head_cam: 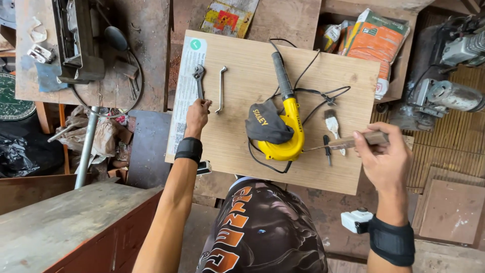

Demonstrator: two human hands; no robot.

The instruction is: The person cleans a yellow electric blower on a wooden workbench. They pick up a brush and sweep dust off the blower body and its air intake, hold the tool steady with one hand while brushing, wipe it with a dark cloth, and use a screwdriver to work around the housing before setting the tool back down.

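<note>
Surface: a pale wooden board is laid flat as a work top, and tools are spread across it well apart from each other.
Left hand: the left hand is rested at the board's left edge, its grip closed round the lower handle of an adjustable wrench, which lies flat with its jaw end pointed away from the person.
Bent rod: a bent metal rod is set just beside the wrench, untouched.
Right hand: the right hand is raised at the board's right edge, its grip pinched on the wooden handle of a thin pointed tool, held level so that the tip reaches inward.
Blower: a yellow blower with a dark bag is placed mid-board, cord looped.
Nearby: a paintbrush and a screwdriver are left under the tip.
</note>
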